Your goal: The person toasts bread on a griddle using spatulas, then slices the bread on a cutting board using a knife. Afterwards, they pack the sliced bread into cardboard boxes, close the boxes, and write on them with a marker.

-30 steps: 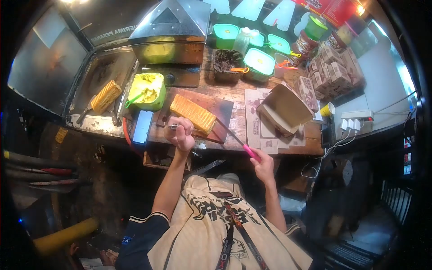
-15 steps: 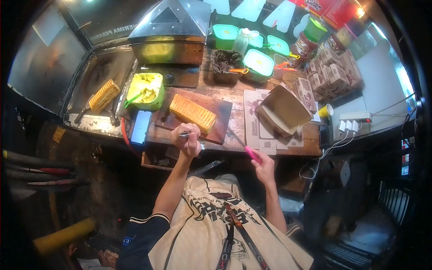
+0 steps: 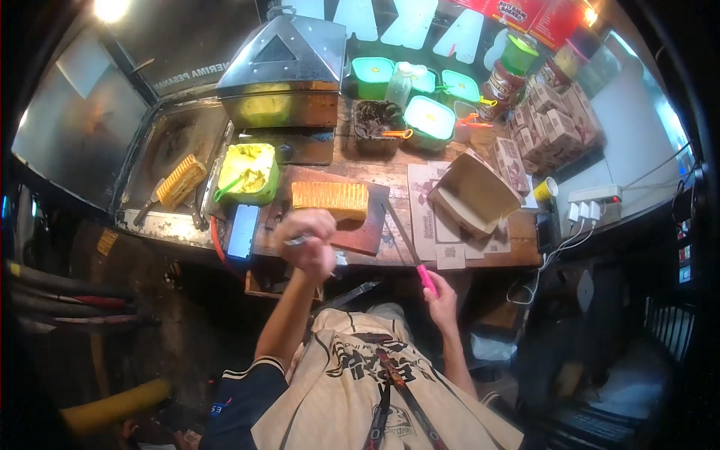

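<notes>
Yellow spread (image 3: 253,159) fills the green tub (image 3: 259,197) that I see left of centre, with a green spoon (image 3: 228,190) resting in it. At upper centre my feed shows a dark spread (image 3: 379,112) in an open tub (image 3: 375,146), an orange spoon (image 3: 397,134) lying over its edge. Just right of it sits a lidded tub (image 3: 430,118); I can't see through its lid. Right of centre, an open box (image 3: 480,191) tilts on printed card, its brown inside facing up, and closed boxes (image 3: 551,124) are stacked behind it at upper right.

Near mid-frame I have the toast (image 3: 330,196) on a board (image 3: 360,240) on the desk (image 3: 397,159). Its long axis runs almost level across the frame, one end to the left and one to the right. A second toast (image 3: 182,182) lies at the left on the griddle, slanting from lower left to upper right.

As for the hands, the left hand (image 3: 306,241) is clenched around a metal tool (image 3: 297,241), too blurred for me to identify, just below the toast. The right hand (image 3: 441,297) grips the pink handle of a knife (image 3: 408,244), whose blade points up and left, its tip near the board's right edge.
</notes>
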Demonstrator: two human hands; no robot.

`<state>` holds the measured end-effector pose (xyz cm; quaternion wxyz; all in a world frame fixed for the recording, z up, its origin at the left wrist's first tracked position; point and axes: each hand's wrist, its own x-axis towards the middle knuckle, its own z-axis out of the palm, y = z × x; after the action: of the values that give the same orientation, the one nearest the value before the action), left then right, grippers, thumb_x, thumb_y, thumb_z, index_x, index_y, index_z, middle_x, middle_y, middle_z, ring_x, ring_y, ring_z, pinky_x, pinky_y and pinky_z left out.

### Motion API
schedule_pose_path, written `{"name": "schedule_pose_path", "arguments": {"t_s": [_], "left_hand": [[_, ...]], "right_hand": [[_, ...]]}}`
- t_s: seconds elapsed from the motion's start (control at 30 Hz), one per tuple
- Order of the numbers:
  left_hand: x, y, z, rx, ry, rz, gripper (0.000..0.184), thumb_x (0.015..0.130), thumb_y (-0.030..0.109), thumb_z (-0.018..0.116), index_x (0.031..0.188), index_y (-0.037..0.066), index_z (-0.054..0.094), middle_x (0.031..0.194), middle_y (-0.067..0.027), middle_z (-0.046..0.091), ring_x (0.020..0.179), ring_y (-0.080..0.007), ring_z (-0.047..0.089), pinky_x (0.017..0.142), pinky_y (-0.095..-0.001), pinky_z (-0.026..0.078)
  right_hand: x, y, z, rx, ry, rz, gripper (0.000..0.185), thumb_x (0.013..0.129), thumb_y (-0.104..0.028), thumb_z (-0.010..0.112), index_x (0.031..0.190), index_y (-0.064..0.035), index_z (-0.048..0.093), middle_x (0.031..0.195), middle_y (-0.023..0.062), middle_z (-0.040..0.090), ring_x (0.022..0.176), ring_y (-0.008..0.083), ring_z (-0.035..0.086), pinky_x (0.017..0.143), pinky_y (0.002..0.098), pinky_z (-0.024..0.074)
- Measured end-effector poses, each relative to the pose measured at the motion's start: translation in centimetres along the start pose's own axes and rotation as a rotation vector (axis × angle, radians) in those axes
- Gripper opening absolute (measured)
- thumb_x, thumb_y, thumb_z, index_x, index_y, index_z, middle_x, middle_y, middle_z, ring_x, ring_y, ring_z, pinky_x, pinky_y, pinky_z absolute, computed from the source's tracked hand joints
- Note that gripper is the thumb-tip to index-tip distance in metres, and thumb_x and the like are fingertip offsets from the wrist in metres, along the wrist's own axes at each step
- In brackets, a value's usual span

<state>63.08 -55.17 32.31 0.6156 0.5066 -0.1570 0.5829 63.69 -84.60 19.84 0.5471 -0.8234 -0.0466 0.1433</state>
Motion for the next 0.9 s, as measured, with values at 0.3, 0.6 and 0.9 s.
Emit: {"name": "schedule_pose_path", "arguments": {"t_s": [0.3,0.6,0.9], "left_hand": [[3.3,-6.5,-3.3,0.146,-0.129,-0.068,0.037,0.099,0.032,0.041,0.073,0.007,0.044,0.054,0.0020,0.036,0.042,-0.0067,0.032,0.037,-0.0232,0.026],[4.0,-13.2,-5.3,-0.029,-0.229,-0.553,0.045,0.095,0.037,0.049,0.063,0.006,0.044,0.050,0.0035,0.036,0.043,-0.0045,0.032,0.041,-0.0213,0.023],[6.6,-16.9,-5.3,-0.084,-0.276,-0.894,0.054,0.093,0.053,0.039,0.059,0.011,0.040,0.047,0.0054,0.032,0.037,-0.0052,0.026,0.035,-0.0223,0.018]], "right_hand": [[-3.4,4.1,1.7,-0.105,-0.105,-0.072,0.031,0.082,-0.007,0.059,0.112,-0.0034,0.055,0.078,0.0142,0.064,0.066,0.0229,0.064,0.062,0.0331,0.0489],[-2.5,-4.1,2.2,-0.340,0.000,-0.301,0.019,0.083,-0.019,0.066,0.099,-0.0090,0.065,0.078,0.0123,0.064,0.067,0.0288,0.063,0.059,0.0341,0.0482],[6.2,-7.5,11.0,-0.597,0.047,-0.718,0.018,0.081,-0.025,0.067,0.098,-0.0186,0.068,0.071,0.0054,0.057,0.057,0.0254,0.059,0.048,0.0363,0.0470]]}}
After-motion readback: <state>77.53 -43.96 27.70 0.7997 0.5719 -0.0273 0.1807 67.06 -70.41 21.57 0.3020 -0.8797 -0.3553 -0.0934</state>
